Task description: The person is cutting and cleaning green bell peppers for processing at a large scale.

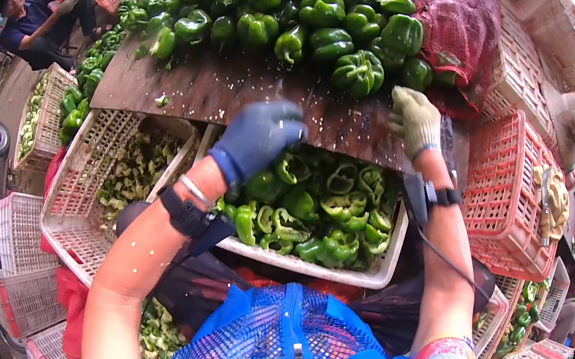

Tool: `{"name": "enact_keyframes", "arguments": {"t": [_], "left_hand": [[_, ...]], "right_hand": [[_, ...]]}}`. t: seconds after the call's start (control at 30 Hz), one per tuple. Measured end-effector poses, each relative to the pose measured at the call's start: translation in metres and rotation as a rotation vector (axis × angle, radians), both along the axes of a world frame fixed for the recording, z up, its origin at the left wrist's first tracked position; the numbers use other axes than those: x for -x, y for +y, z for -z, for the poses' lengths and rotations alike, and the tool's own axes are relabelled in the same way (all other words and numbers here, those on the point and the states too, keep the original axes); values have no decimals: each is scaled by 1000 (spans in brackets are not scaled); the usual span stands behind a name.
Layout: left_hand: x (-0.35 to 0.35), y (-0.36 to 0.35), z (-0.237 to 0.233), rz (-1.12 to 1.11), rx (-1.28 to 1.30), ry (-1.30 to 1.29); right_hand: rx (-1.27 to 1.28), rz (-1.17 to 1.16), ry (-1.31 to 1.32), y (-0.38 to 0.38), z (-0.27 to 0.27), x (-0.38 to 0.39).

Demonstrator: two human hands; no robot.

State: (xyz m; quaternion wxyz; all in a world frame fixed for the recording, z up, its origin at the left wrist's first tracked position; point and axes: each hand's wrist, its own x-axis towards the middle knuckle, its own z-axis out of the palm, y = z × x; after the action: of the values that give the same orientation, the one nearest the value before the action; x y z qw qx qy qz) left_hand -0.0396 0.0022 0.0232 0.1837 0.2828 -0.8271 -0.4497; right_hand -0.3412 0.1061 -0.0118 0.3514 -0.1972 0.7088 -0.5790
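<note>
My left hand [258, 138], in a blue glove, hovers over the front edge of the dark wooden board [241, 92]. Motion blurs its fingers, so whether it holds anything does not show. Just right of the nearest green bell peppers [358, 74], my right hand [416, 122] wears a cream knit glove. Its fingers are curled in, and anything inside them is hidden. Whole green bell peppers are heaped along the board's far side. Below both hands, a white crate [303, 266] against my lap holds cut-open green pepper pieces [344, 206].
To the left, a white crate [75, 197] contains pepper cores and scraps [134, 165]. A red crate [509, 194] stands at right, with a yellowish glove [555, 195] on it. Red mesh sacks [450, 24] flank the heap. Another person [48, 21] sits at far left.
</note>
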Motion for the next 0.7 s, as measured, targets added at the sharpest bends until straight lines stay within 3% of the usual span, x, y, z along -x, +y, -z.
{"name": "enact_keyframes", "arguments": {"t": [0.03,0.07,0.13,0.17,0.23,0.33,0.43,0.57,0.67,0.7], "left_hand": [[15,-16,-1,-77,50,86],[33,-27,-2,-129,84,62],[72,-40,-7,-241,143,11],[92,-51,13,-228,138,86],[126,-46,9,-182,154,-103],[128,-34,33,-175,271,-114],[100,-33,54,-75,248,164],[73,-33,62,-47,332,276],[58,-45,64,-128,131,163],[55,-52,61,-176,185,80]], "right_hand": [[9,10,-95,-22,-4,6],[-54,71,-65,-42,-3,6],[-181,-30,62,-63,-1,11],[-249,-84,122,-70,1,10],[-270,-167,4,-66,-1,-3],[-280,-418,441,-54,-1,-13],[-36,-329,128,-54,-15,-37],[75,-443,-104,-59,3,-45],[452,-380,-774,-37,14,-35],[599,-367,-937,-27,8,-41]]}}
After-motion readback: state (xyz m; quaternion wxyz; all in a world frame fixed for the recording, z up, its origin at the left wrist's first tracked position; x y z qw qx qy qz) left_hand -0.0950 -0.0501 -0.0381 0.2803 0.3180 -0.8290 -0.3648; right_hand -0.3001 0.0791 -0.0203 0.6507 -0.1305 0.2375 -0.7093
